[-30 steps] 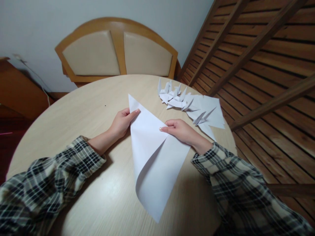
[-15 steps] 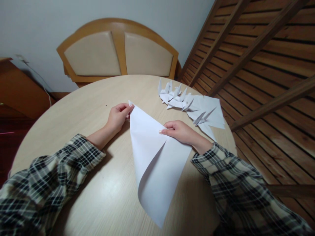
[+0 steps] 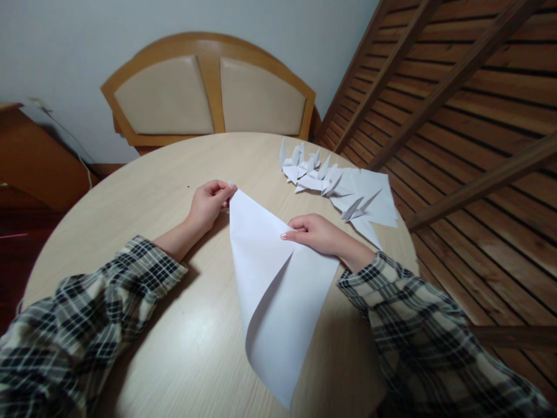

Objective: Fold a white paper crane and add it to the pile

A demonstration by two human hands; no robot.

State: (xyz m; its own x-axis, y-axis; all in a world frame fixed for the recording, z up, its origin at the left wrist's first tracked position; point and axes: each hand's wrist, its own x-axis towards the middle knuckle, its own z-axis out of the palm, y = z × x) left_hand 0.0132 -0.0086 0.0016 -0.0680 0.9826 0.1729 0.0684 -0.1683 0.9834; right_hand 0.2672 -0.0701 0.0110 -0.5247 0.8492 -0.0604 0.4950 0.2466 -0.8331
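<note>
A large sheet of white paper (image 3: 261,255) is held over the table, folded over at its upper left, with a loose curve bulging at the lower left. Its lowest corner points towards me. My left hand (image 3: 209,203) pinches the paper's upper left tip between thumb and fingers. On the upper right edge, my right hand (image 3: 319,235) grips the overlapping layers, thumb on top and fingers behind, out of sight. Past the right hand sit several folded white paper cranes (image 3: 324,177), the closest crane (image 3: 359,215) a little apart from the others.
Flat white sheets (image 3: 378,197) lie under and beside the cranes near the right edge of the round wooden table (image 3: 174,325). Behind the table stands a wooden panel with beige padding (image 3: 261,96). A slatted wooden wall (image 3: 478,145) rises on the right. A cable (image 3: 72,139) hangs at the left.
My left thumb and fingers have closed further over the paper's tip, which stuck out above them before. The paper's lowest corner has shifted slightly down and right. My right hand has hardly moved.
</note>
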